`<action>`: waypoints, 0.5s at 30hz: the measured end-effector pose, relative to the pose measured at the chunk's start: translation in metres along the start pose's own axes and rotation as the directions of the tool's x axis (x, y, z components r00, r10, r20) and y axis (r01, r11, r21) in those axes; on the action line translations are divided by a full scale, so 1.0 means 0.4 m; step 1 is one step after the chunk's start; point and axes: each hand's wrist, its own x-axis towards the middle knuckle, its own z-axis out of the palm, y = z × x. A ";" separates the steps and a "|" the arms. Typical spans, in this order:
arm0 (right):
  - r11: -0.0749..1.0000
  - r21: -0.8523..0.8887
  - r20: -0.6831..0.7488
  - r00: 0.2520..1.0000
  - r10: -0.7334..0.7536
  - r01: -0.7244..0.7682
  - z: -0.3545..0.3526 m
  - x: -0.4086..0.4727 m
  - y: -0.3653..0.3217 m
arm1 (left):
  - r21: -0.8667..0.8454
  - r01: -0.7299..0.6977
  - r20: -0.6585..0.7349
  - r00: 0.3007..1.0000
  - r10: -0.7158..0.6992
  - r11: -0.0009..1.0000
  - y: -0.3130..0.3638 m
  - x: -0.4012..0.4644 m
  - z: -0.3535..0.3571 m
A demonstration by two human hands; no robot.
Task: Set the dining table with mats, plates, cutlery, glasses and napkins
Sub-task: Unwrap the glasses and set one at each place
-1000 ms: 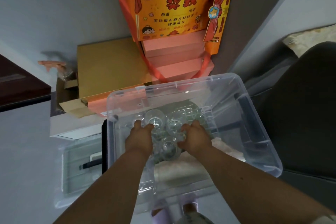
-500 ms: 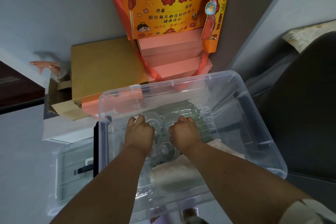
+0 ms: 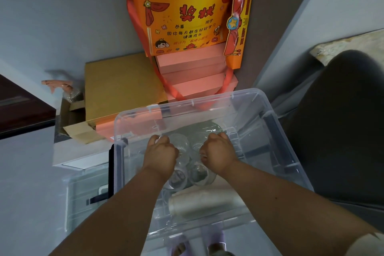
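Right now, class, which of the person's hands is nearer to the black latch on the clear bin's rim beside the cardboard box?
Left. The left hand is inside the clear bin, just beside the black latch. The right hand is farther across, beyond the glasses.

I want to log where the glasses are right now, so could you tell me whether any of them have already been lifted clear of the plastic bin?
No, the glasses sit low inside the clear bin, with both hands down among them.

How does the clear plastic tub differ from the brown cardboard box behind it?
The plastic tub is see-through and open on top, with glasses and both hands inside; the cardboard box is opaque brown and shut flat. The tub sits nearer the person, the box further back against the wall. Both are rectangular storage containers.
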 end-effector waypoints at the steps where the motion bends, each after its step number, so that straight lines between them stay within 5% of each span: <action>1: 1.000 0.000 -0.011 1.000 -0.004 0.004 -0.019 -0.009 0.001 | -0.001 -0.011 -0.017 1.000 0.011 1.000 0.001 -0.004 -0.014; 15: 0.999 -0.022 -0.324 0.946 0.026 -0.035 -0.426 -0.208 0.012 | 0.041 -0.228 -0.256 0.939 0.231 0.973 0.050 -0.056 -0.464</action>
